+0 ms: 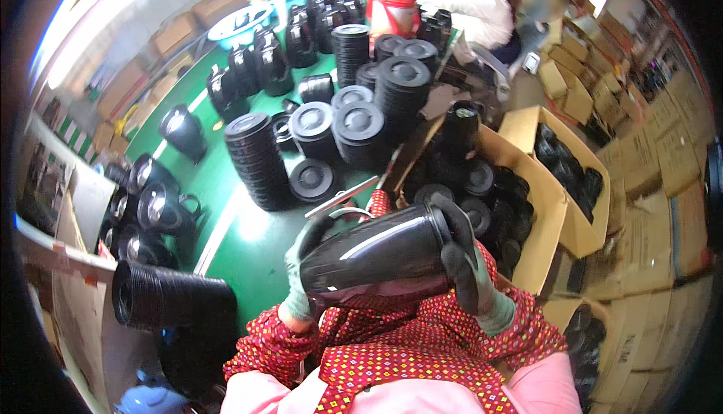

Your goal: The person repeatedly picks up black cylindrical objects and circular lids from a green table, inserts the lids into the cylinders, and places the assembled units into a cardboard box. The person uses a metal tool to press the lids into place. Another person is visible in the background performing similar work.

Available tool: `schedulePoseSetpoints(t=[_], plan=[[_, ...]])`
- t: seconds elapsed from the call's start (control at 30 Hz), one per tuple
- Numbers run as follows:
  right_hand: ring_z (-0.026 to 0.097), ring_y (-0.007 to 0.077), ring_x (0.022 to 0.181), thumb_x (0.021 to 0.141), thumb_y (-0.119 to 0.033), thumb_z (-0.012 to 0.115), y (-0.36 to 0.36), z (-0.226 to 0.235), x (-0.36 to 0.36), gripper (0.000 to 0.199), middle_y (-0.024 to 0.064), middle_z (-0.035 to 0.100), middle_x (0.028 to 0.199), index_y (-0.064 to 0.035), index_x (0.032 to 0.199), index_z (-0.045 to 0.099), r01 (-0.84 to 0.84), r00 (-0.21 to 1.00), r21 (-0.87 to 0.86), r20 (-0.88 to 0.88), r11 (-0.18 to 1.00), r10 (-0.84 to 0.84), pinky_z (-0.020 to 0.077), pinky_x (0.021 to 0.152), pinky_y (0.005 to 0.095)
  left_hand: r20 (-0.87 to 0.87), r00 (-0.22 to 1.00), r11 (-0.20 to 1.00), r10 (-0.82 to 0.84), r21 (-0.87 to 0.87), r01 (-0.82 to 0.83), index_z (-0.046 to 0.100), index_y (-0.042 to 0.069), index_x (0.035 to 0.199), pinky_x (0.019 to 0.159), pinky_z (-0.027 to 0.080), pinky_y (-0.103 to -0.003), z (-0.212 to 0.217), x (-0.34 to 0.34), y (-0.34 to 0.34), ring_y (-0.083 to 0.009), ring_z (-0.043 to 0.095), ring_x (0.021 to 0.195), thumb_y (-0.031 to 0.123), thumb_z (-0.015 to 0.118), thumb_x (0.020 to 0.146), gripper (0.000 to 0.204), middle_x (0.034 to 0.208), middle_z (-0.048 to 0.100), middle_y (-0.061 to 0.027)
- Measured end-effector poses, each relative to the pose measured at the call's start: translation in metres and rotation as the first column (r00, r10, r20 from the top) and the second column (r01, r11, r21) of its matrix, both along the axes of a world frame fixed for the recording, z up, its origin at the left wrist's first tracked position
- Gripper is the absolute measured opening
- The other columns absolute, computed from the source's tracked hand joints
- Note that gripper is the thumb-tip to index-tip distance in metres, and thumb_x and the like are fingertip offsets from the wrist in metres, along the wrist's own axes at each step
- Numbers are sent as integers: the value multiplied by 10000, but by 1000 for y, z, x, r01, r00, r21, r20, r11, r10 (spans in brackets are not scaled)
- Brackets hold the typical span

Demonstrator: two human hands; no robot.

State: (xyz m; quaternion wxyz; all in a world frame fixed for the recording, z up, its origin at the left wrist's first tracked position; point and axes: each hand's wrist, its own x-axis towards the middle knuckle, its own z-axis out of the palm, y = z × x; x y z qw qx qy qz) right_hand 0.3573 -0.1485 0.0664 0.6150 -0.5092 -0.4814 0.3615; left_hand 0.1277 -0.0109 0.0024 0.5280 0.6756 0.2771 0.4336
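Observation:
A glossy black jug-like vessel (pixel 380 252) lies sideways across my lap, its wider rim end toward the right. My left hand (pixel 300 275), in a grey-green glove with dark palm, is closed around its left end. At the rim end my right hand (pixel 473 271), gloved the same way, grips the edge with its fingers bent over it. The vessel's inside is hidden from this view. Just beyond it, stacks of round black lids (pixel 260 162) stand on the green table (pixel 218 245).
An open cardboard box (pixel 538 252) full of black parts stands right of my hands. Several shiny black jugs (pixel 158 207) sit at the table's left. A tilted stack of black rings (pixel 169 293) is nearer. Far off are a red jug (pixel 394 4) and another person (pixel 482 15).

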Motion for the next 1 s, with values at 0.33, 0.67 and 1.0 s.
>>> schedulePoseSetpoints(t=[0.33,0.67,1.0], plan=[[437,210,1475,1157,-395,427,-1,17,19,612,113,467,1590,-14,1630,354,-85,923,-242,-385,966,-15,296,1255,356,138,962,970,237,-98,-224,448,-32,1562,857,661,-394,13,3,-8,-273,753,1032,87,793,930,729,1312,697,-201],[492,491,1343,885,-549,752,-9,18,1,724,288,511,1465,-122,1456,628,-140,790,340,604,930,-103,356,1156,583,291,885,800,-363,-390,456,639,3,1398,1095,522,-418,-4,13,-26,-268,649,1266,220,784,949,519,1418,645,-174],[512,159,1350,1163,-426,407,-5,-15,9,542,96,534,1524,-19,1503,515,-32,903,-287,-419,958,-95,398,1171,329,-143,984,862,104,506,-17,536,-57,1484,1010,595,-423,31,-8,4,-277,723,1132,92,816,912,654,1424,641,-214]])
